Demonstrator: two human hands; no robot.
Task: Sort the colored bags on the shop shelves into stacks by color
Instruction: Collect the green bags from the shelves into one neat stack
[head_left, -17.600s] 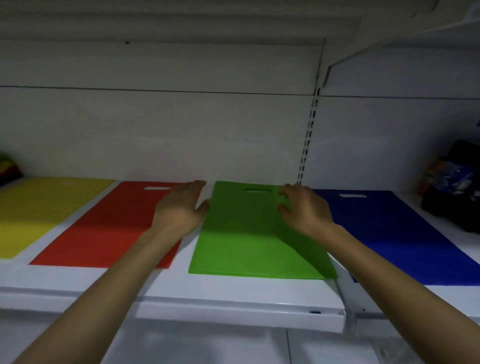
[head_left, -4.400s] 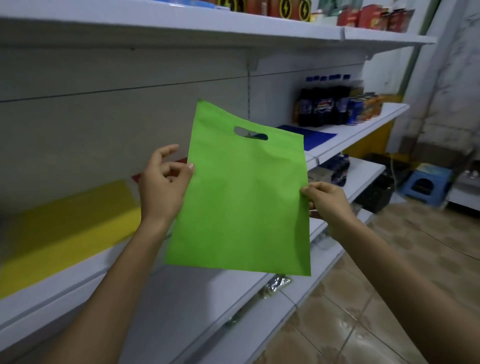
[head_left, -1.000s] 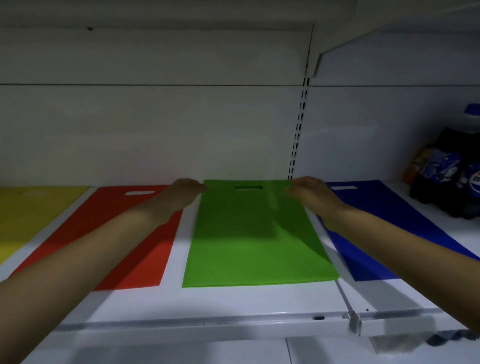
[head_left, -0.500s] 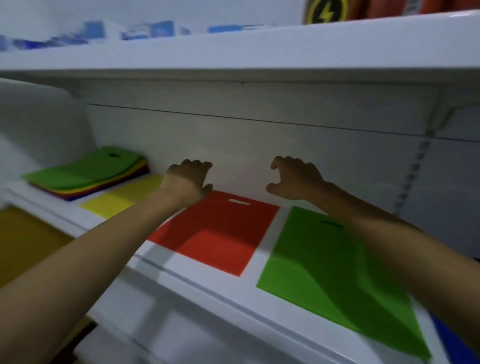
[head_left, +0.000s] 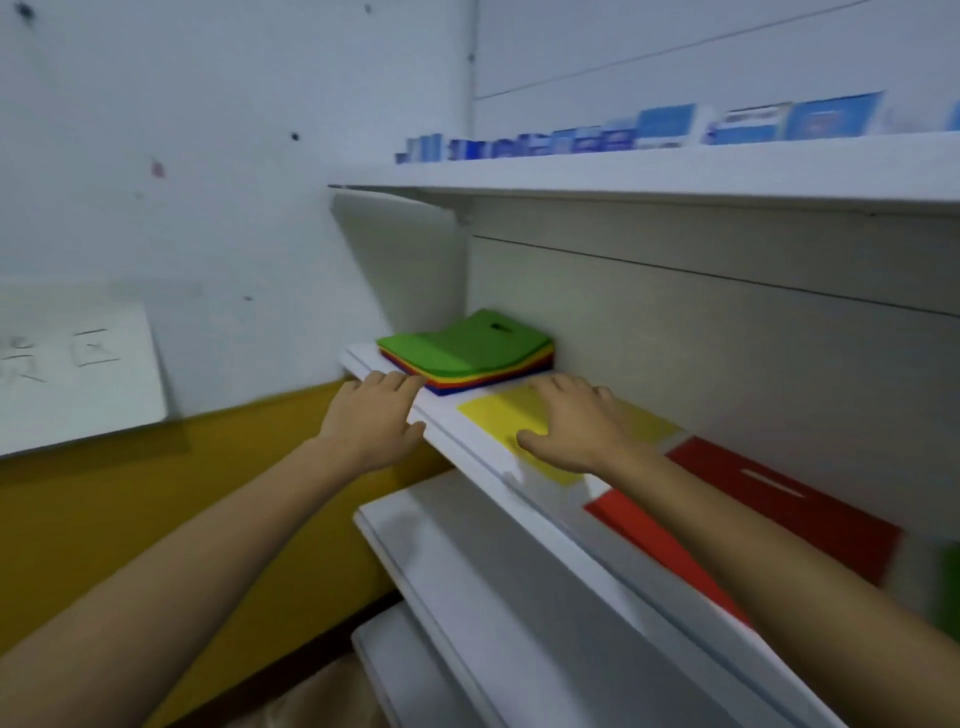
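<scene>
A mixed pile of colored bags (head_left: 467, 353) with a green one on top lies at the left end of the white shelf (head_left: 467, 441). To its right lie a flat yellow bag (head_left: 498, 415) and a red bag (head_left: 779, 499); a sliver of green shows at the right edge. My left hand (head_left: 374, 415) reaches over the shelf's front edge, fingers straight, tips close to the pile's front corner. Over the yellow bag is my right hand (head_left: 576, 426), fingers spread and holding nothing.
An upper shelf (head_left: 675, 171) carries a row of blue and white boxes (head_left: 665, 127). Lower white shelves (head_left: 493, 597) jut out below. A wall with a yellow lower band (head_left: 130, 519) and a white paper sign (head_left: 72, 374) stands to the left.
The view has swung left from the red and green bags to the mixed pile. Both hands have travelled left along the shelf, and they hold nothing.
</scene>
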